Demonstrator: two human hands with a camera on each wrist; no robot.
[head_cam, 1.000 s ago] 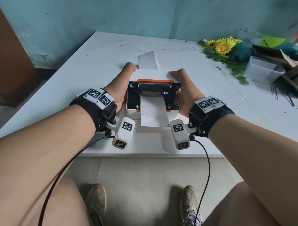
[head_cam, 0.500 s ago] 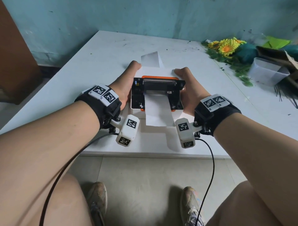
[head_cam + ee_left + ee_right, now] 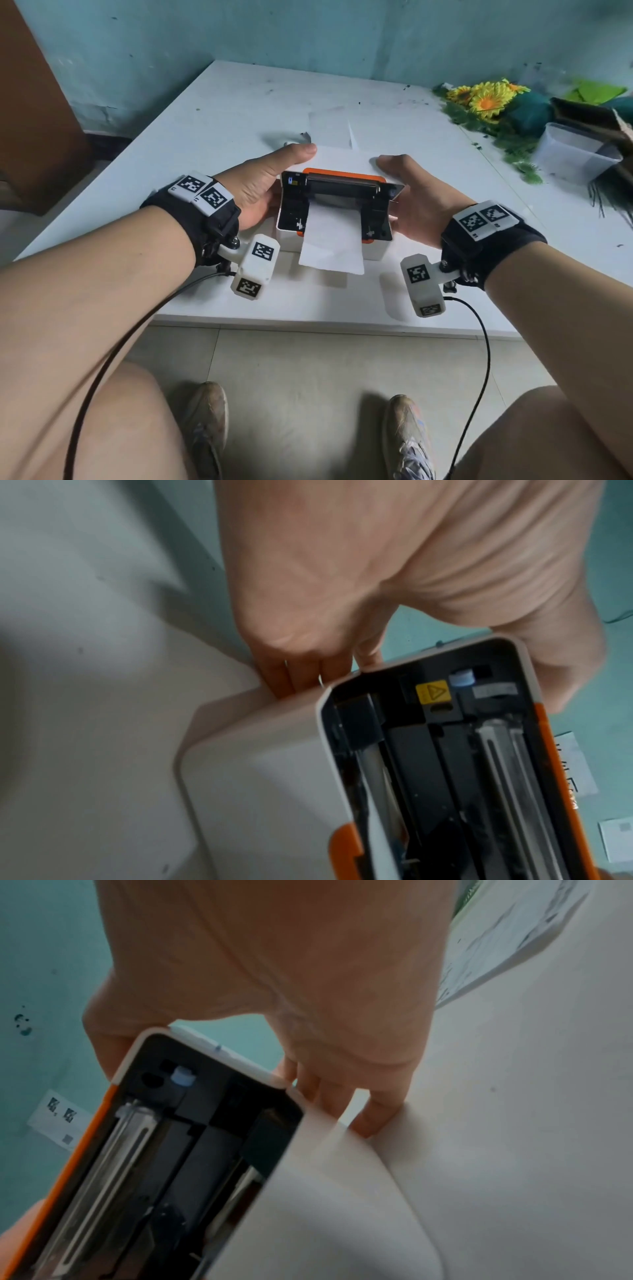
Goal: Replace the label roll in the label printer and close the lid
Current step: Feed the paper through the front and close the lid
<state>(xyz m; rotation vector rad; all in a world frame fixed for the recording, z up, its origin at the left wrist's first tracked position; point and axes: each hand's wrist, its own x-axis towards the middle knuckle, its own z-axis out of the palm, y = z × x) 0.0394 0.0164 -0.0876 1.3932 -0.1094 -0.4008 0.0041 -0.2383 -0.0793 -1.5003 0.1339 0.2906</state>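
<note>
A white label printer (image 3: pixel 286 236) with orange trim stands near the table's front edge. Its lid (image 3: pixel 342 156) is tilted partly open, with the black inside facing me. A white label strip (image 3: pixel 332 246) hangs out over the front. My left hand (image 3: pixel 262 186) holds the lid's left end, thumb across its white top. In the left wrist view its fingers (image 3: pixel 301 674) tuck down where the lid (image 3: pixel 445 750) meets the body (image 3: pixel 257 764). My right hand (image 3: pixel 416 202) holds the right end the same way, its fingers (image 3: pixel 373 1112) against the body (image 3: pixel 325 1204).
Loose label pieces (image 3: pixel 330 126) lie on the white table (image 3: pixel 222 113) behind the printer. Artificial sunflowers (image 3: pixel 486 99) and a clear plastic tub (image 3: pixel 575 154) crowd the far right. A brown cabinet (image 3: pixel 34 120) stands at the left. The table's front edge (image 3: pixel 325 320) is close to my knees.
Both thumbs have swung inward over the lid's white top. My right palm sits a little further off the lid's side. The lid stays partly open.
</note>
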